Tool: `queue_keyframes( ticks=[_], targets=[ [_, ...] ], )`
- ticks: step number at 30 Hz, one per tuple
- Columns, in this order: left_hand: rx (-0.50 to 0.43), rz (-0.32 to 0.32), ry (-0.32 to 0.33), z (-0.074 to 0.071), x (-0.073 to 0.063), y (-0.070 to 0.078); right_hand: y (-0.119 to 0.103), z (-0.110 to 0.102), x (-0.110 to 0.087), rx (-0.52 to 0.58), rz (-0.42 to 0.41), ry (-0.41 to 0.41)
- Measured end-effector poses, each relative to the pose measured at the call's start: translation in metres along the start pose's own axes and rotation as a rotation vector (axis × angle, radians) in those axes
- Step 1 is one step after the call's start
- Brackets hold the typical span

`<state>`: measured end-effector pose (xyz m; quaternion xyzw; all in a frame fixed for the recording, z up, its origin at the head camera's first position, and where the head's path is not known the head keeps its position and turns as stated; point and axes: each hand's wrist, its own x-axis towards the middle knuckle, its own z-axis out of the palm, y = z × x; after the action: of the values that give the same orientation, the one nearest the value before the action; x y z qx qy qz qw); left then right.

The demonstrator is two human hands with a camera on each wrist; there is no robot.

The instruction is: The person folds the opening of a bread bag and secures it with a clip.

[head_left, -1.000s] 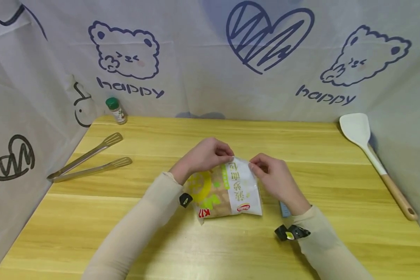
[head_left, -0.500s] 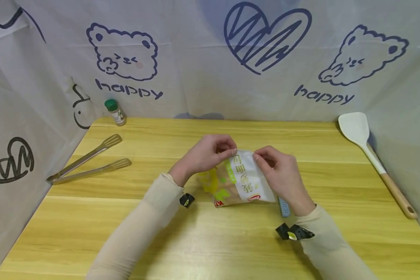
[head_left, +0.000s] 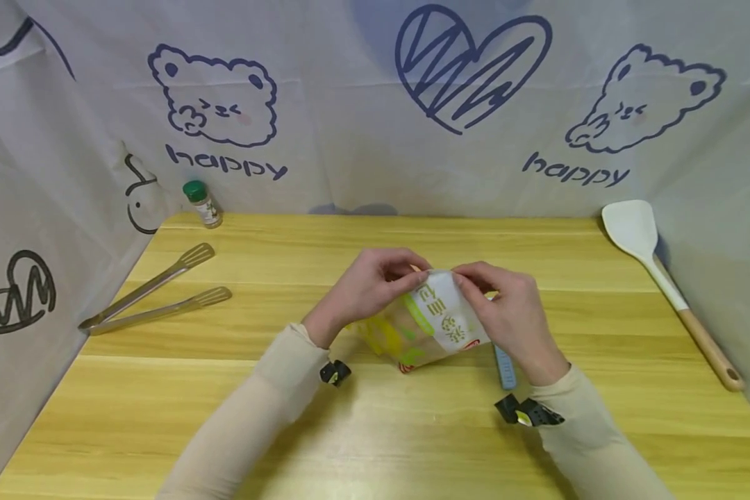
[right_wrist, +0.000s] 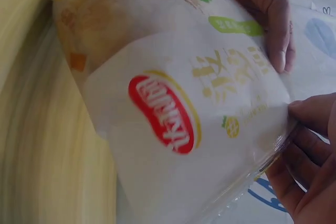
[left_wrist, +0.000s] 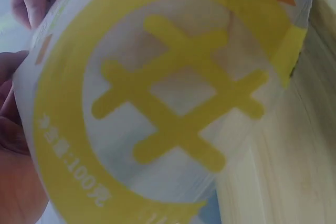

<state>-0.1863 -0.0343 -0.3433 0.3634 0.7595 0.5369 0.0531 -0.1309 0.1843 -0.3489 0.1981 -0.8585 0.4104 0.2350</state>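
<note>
Above the middle of the table hangs a tilted bread packet (head_left: 434, 326), white and see-through with yellow and green print. Its brown contents show in the right wrist view through the packet's (right_wrist: 168, 103) clear part. My left hand (head_left: 375, 288) pinches the upper edge between thumb and fingers. Close beside it, my right hand (head_left: 506, 305) pinches the same edge near the corner. In the left wrist view the packet's (left_wrist: 58, 114) yellow ring fills most of the picture. Behind my right wrist a light blue strip-like thing (head_left: 504, 368) lies on the table, partly hidden.
Metal tongs (head_left: 156, 292) lie spread on the left of the wooden table (head_left: 381, 437). A green-capped spice jar (head_left: 203, 203) stands at the back left corner. A white spatula (head_left: 665, 278) with a wooden handle lies along the right side. Printed cloth (head_left: 350, 139) hangs behind.
The packet has shifted right and lifted, and it has turned to a steeper tilt. Both hands moved right with it and are now closer together. More of the blue thing shows.
</note>
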Motion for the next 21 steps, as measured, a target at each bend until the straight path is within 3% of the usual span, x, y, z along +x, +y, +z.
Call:
queue_keyframes(
  ticks=[5,15,21],
  targets=[
    [-0.023,0.014,0.0,0.005,-0.001,0.004,-0.001,-0.004,-0.001,-0.044,-0.055,0.007],
    [-0.115,-0.005,0.026,0.011,-0.005,0.002,-0.005,-0.01,-0.004,0.001,-0.019,-0.042],
    [-0.096,0.006,0.061,0.013,-0.005,-0.002,-0.003,-0.009,-0.002,0.006,-0.049,-0.05]
  ],
)
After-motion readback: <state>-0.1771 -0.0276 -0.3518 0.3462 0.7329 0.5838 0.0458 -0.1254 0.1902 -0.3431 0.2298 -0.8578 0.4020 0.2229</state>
